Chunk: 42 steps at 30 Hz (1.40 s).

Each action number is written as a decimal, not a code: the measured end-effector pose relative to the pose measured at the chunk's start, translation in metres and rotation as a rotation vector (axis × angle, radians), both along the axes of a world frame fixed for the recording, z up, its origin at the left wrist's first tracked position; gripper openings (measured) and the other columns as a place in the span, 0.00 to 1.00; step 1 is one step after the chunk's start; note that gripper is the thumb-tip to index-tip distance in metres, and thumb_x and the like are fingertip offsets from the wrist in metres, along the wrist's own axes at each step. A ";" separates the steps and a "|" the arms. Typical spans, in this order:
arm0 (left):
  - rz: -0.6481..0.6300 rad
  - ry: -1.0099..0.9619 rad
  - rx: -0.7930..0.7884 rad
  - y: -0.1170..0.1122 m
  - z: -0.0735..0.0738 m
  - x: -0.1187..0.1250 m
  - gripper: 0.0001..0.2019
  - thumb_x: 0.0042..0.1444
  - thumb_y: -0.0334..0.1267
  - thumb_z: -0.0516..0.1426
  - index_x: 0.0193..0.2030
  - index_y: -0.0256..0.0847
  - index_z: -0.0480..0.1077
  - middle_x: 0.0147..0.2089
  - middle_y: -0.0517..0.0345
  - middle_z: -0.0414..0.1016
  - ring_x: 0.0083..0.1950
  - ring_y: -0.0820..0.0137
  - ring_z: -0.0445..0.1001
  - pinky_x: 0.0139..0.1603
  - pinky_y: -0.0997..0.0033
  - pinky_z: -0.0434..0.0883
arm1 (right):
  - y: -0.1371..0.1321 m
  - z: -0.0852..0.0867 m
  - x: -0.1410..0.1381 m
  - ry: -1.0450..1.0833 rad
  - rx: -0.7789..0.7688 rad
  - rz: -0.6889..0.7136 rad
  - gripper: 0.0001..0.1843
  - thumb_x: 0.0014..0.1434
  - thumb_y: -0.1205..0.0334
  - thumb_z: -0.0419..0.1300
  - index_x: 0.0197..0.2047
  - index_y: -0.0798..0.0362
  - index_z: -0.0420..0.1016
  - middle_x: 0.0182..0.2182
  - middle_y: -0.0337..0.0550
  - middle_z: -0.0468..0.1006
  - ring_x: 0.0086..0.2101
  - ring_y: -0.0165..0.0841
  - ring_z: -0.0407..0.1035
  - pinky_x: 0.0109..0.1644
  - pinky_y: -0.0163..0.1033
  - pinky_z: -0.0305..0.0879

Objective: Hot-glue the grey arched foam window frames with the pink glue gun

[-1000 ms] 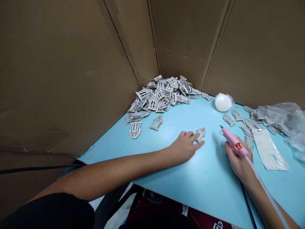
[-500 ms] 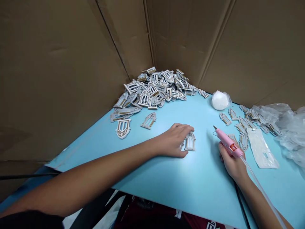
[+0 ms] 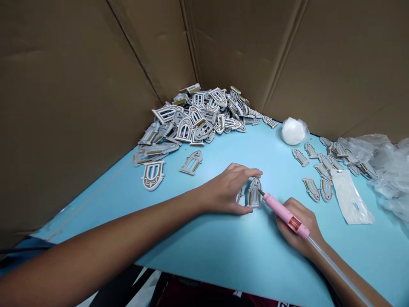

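Note:
My left hand [image 3: 228,189] has its thumb and forefinger at the bottom and top ends of a small arched window piece [image 3: 254,194], which looks slightly tilted. Part of a second arched piece [image 3: 239,195] shows beneath this hand, the rest covered by it. Wrapped round a pink glue gun [image 3: 284,215] is my right hand [image 3: 298,226]. The gun's metal nozzle is at the right edge of the first piece; whether it touches I cannot tell. A clear glue stick [image 3: 329,258] trails from the gun's rear.
A large heap of arched pieces [image 3: 198,115] lies against the cardboard walls [image 3: 236,42]. Two loose ones [image 3: 191,163] are in front. To the right are a round dish with white contents [image 3: 293,131], more arched pieces [image 3: 311,189], a white packet [image 3: 351,198] and clear plastic bags [image 3: 390,170].
My right hand has brought the glue gun leftward and down to the arched piece under my left hand. That piece has tilted a little. The view has shifted slightly.

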<state>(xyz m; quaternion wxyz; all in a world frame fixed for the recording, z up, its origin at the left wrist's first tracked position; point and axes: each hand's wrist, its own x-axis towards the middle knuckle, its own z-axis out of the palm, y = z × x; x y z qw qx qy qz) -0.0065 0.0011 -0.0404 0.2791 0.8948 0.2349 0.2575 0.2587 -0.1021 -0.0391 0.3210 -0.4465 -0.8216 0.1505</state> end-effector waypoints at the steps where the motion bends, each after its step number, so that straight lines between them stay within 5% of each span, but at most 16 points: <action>1: -0.015 -0.019 0.020 0.000 0.000 0.000 0.40 0.51 0.43 0.71 0.66 0.44 0.57 0.62 0.47 0.74 0.61 0.53 0.72 0.65 0.52 0.63 | 0.000 -0.001 0.000 0.001 0.000 0.006 0.10 0.61 0.73 0.58 0.34 0.49 0.63 0.28 0.37 0.67 0.25 0.29 0.64 0.28 0.35 0.60; 12: -0.071 -0.093 0.133 -0.002 -0.002 -0.001 0.41 0.55 0.44 0.70 0.69 0.46 0.54 0.61 0.46 0.75 0.61 0.54 0.73 0.64 0.52 0.64 | 0.000 0.000 -0.002 0.007 0.012 -0.025 0.14 0.59 0.74 0.58 0.31 0.49 0.57 0.26 0.34 0.61 0.23 0.28 0.59 0.26 0.34 0.54; 42: -0.056 -0.052 0.147 -0.002 -0.001 -0.001 0.36 0.59 0.47 0.67 0.68 0.45 0.55 0.61 0.46 0.76 0.62 0.55 0.73 0.64 0.51 0.65 | -0.001 0.005 -0.004 -0.015 0.006 -0.048 0.13 0.58 0.73 0.57 0.29 0.48 0.57 0.25 0.35 0.61 0.23 0.28 0.59 0.26 0.34 0.55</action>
